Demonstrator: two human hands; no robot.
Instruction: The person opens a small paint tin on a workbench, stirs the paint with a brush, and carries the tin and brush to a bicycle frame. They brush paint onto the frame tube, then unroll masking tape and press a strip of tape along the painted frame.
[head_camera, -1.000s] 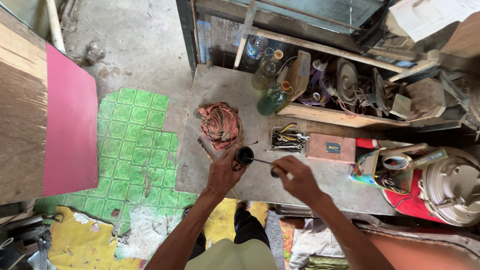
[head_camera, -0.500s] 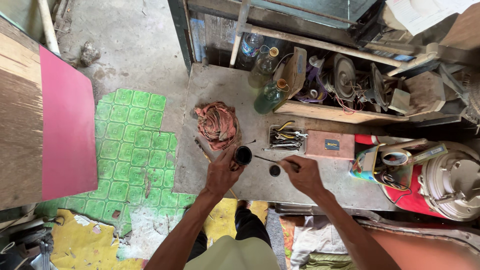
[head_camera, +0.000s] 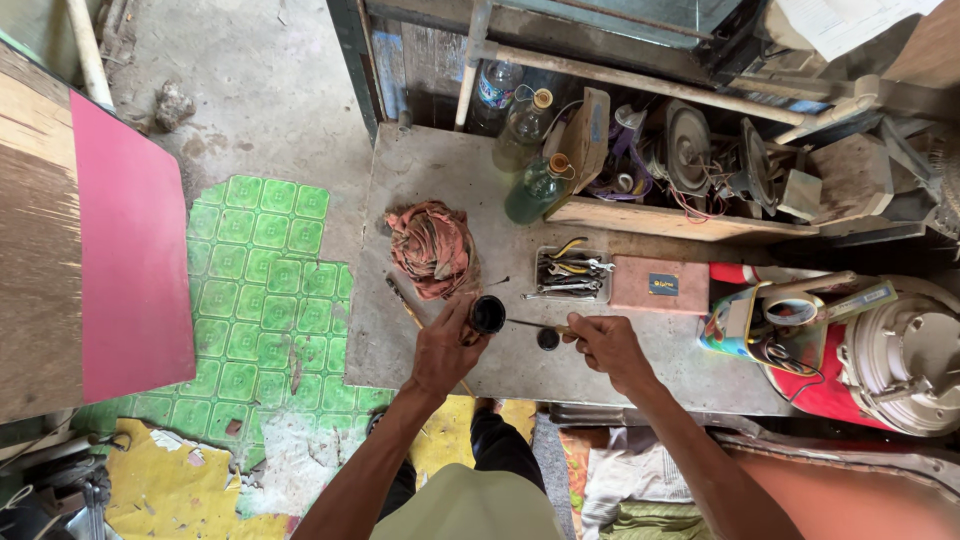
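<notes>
The left hand (head_camera: 445, 350) grips a small black round part (head_camera: 488, 314) by its rim near the workbench's (head_camera: 420, 180) front edge; the right hand (head_camera: 608, 345) pinches a thin tool (head_camera: 535, 324) whose tip reaches into it. The part looks rigid, light and probably greasy, so the rim is the sure hold. A crumpled rag (head_camera: 432, 247), tool tray (head_camera: 570, 274) and small black cap (head_camera: 547, 339) crowd close; open bench lies toward the left edge.

a small repair workshop: tray of wrenches (head_camera: 570, 273), motor parts (head_camera: 690, 150), oil bottles (head_camera: 535, 190) on a worn workbench (head_camera: 440, 160).
</notes>
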